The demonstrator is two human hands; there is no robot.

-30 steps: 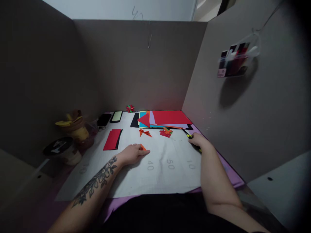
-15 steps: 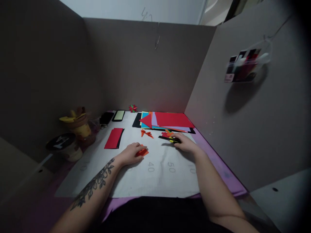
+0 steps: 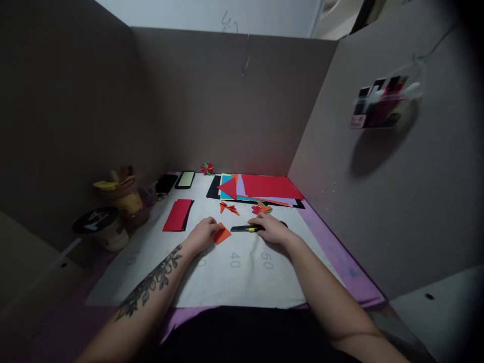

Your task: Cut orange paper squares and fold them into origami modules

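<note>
My left hand (image 3: 203, 235) is closed in a pinch at the left corner of a small orange paper piece (image 3: 223, 233) lying on the white sheet (image 3: 242, 287). To its right, black-and-yellow scissors (image 3: 242, 228) point left, their tip close to the orange piece. My right hand (image 3: 272, 229) is wrapped over the scissors' handle and hides part of it. Just beyond the hands lie small orange folded paper pieces (image 3: 229, 208) and a cluster of red, orange and green folded pieces (image 3: 262, 207).
A red paper stack (image 3: 177, 215) lies left of my hands. Large coloured sheets (image 3: 268, 186) spread along the back, near a phone (image 3: 185, 180) and a small paper star (image 3: 207, 169). A lidded cup (image 3: 100, 227) and a yellow pot (image 3: 126, 199) stand far left. Grey panels (image 3: 234, 101) enclose the table.
My right hand has brought the scissors left and nearer to me, beside the orange piece. My left hand has drawn back to the piece's left corner, so more of it shows.
</note>
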